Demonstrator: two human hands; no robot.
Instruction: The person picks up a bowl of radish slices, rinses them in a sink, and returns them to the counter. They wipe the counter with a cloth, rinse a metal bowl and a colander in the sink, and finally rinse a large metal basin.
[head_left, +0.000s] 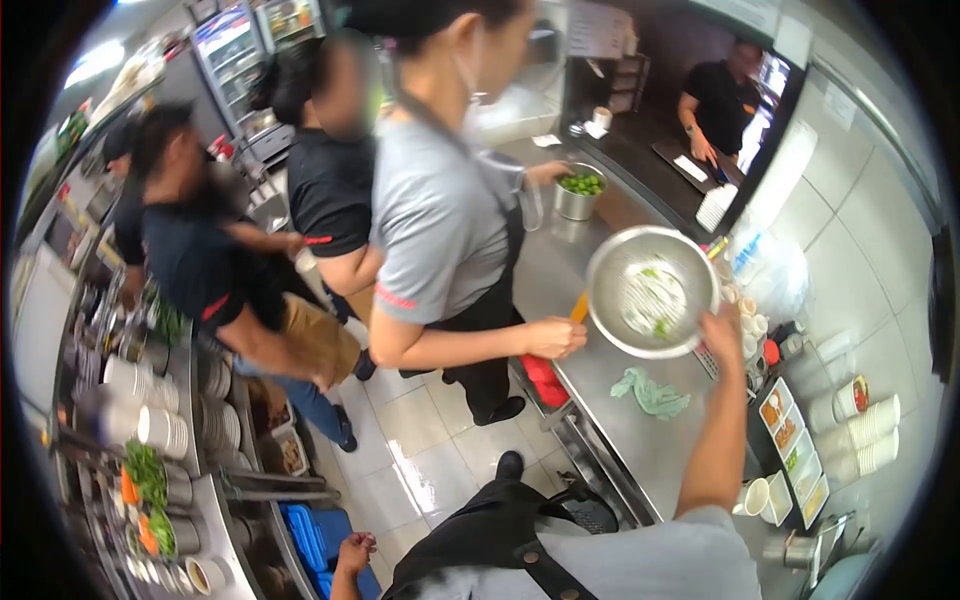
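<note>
My right hand grips the rim of a wide metal bowl at its lower right. White residue and a few green bits lie inside the bowl, which is tilted toward me above the steel counter. Down at the lower left hangs my left hand, low by my apron, its fingers curled; what they hold, if anything, is too small to tell. A green cloth lies on the counter below the bowl. Beside the bowl's left edge, a co-worker's hand holds something orange.
A metal container of green pieces stands at the counter's back. Condiment trays and stacked cups line the right wall. Co-workers stand at the left and centre; another person is beyond the pass window. Blue crates sit low left.
</note>
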